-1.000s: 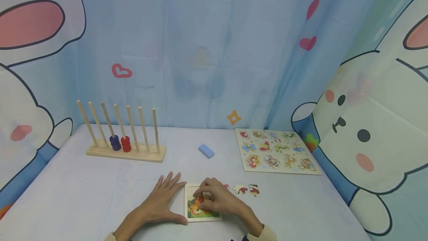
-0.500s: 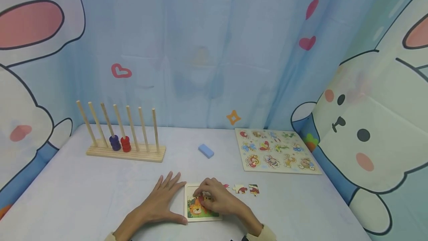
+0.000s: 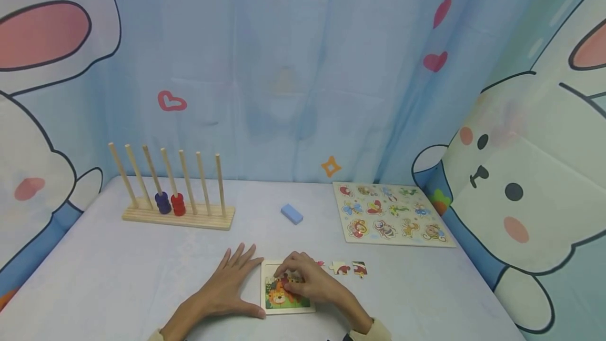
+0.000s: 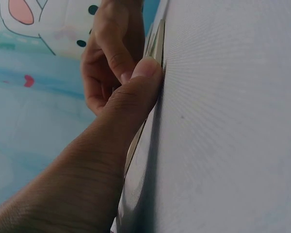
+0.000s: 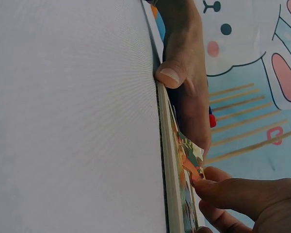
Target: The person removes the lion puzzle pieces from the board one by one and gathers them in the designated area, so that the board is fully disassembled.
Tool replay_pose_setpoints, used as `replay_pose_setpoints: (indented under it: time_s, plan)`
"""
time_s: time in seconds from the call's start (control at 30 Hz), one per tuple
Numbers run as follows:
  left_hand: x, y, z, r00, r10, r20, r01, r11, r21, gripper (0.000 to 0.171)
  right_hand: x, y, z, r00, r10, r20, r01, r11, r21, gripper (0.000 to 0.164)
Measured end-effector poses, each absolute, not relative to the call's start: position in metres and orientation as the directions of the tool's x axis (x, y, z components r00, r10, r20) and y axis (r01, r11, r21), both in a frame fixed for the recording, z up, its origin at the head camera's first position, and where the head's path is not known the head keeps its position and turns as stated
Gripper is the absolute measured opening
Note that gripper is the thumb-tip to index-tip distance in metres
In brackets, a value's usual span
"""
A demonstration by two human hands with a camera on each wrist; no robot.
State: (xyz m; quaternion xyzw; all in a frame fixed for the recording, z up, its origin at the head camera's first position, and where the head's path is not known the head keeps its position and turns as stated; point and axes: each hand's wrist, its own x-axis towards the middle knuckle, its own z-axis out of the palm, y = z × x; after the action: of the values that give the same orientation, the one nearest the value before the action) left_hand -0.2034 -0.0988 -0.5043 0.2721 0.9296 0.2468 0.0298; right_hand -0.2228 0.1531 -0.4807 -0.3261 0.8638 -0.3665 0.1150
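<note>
A small square jigsaw puzzle (image 3: 279,303) with a lion picture lies in its pale wooden frame (image 3: 263,288) at the front of the table. My left hand (image 3: 229,286) rests on the table with fingers spread, its index fingertip and thumb at the frame's left edge. Over the picture, my right hand (image 3: 310,280) pinches a puzzle piece (image 5: 190,155) between thumb and fingers. In the right wrist view this piece is tilted up from the picture, showing green and orange. The right hand hides the upper right of the puzzle in the head view.
Loose puzzle pieces (image 3: 339,268) lie right of the frame, one partly behind the right hand. Farther back are a blue block (image 3: 292,213), a wooden peg stand (image 3: 199,220) with purple and red beads, and an animal picture board (image 3: 397,214). A curtain (image 3: 284,67) hangs behind the table.
The right thumb has shifted slightly up and right over the picture, so more of the lion's face shows. The left hand and the frame stay in place.
</note>
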Motion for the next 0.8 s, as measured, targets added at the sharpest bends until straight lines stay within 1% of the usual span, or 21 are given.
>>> replay_pose_setpoints:
  time_s: [0.27, 0.57, 0.8]
  plan:
    - [-0.2027, -0.0984, -0.503, -0.848, 0.524, 0.078, 0.492, 0.725, 0.482, 0.108, -0.2245, 0.153, -0.4814, -0.759, -0.648, 0.065, -0.453, 0.453, -0.768, 0.018]
    - [-0.2031, -0.0992, -0.5038, -0.842, 0.531, 0.097, 0.505, 0.713, 0.487, 0.108, -0.2203, 0.1466, -0.4815, -0.801, -0.597, 0.038, -0.375, 0.453, -0.809, 0.009]
    - [-0.2033, -0.0994, -0.5051, -0.841, 0.53, 0.103, 0.508, 0.713, 0.483, 0.108, -0.2226, 0.1479, -0.4831, -0.833, -0.552, 0.026, -0.301, 0.413, -0.859, 0.011]
